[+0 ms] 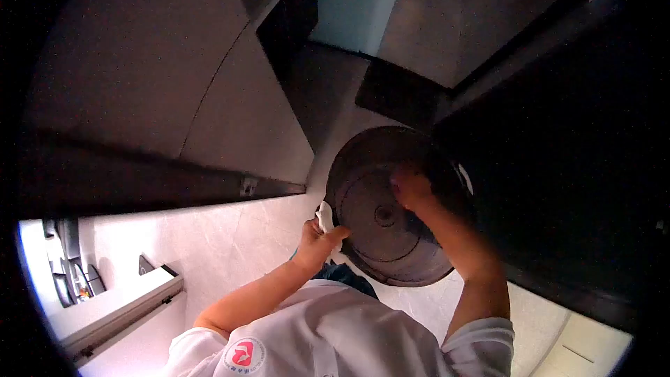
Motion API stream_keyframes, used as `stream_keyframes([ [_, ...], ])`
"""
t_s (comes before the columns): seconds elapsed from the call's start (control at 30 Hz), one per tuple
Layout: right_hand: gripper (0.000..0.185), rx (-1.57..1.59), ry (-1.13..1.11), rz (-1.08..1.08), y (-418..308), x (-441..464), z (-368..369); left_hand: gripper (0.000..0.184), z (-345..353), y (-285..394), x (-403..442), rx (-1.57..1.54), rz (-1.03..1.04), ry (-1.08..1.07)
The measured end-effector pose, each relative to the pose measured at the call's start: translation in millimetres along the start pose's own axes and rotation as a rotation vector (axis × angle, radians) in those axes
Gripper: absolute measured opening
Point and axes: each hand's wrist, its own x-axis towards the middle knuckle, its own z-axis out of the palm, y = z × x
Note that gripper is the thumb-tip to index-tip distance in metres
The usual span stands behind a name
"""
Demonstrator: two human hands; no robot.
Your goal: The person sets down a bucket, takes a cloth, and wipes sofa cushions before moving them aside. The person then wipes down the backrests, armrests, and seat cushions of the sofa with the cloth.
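Observation:
A large round dark vessel (363, 251), like a basin or bin seen from above, stands on the pale floor in front of me. Faint rings and a small round hub mark its bottom. At its left rim, my left hand (319, 246) is closed on a white cloth (325, 218), its thumb lying toward the rim. My right hand (413, 190) reaches over the inside of the vessel, fingers curled. A small pinkish patch shows at those fingers, but shadow hides whether they hold anything.
Dark panels (174, 84) rise at the left, and a large black surface (558, 167) borders the vessel on the right. An open white drawer (125, 307) with dark items behind it is at lower left. Pale tiled floor (230, 237) lies between.

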Motion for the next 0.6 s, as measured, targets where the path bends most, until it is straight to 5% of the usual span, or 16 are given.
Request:
stream_keyframes([
  [0.07, 0.061, 0.397, -0.114, 0.072, -8.4, -21.2, 2.3, 0.010, -3.5, -1.6, -0.2, -0.013, -0.019, -0.006],
  [0.2, 0.054, 0.588, -0.190, -0.040, -1.1, -28.8, 34.0, 0.012, -22.2, -25.7, -10.3, -0.024, 0.007, -0.036],
  [0.27, 0.046, 1.070, -0.232, 0.179, -14.9, -21.9, 67.4, 0.011, -40.9, -29.0, -18.1, -0.028, -0.005, -0.039],
  [0.3, 0.046, 1.064, -0.230, 0.176, -21.6, -28.6, 77.5, 0.011, -49.0, -30.8, -23.6, -0.027, -0.022, -0.043],
  [0.37, 0.042, 1.776, -0.542, 0.130, -33.5, -40.5, 95.7, 0.010, -63.9, -39.5, -32.8, -0.111, -0.013, -0.071],
  [0.47, 0.035, 1.968, -0.764, 0.311, -82.5, -71.8, 32.2, 0.012, -92.7, -56.0, -43.6, -0.052, -0.040, -0.038],
  [0.6, 0.035, 2.135, -0.820, 0.238, -122.8, -66.1, 49.1, 0.014, -130.2, -70.3, -51.7, -0.063, 0.002, -0.063],
])
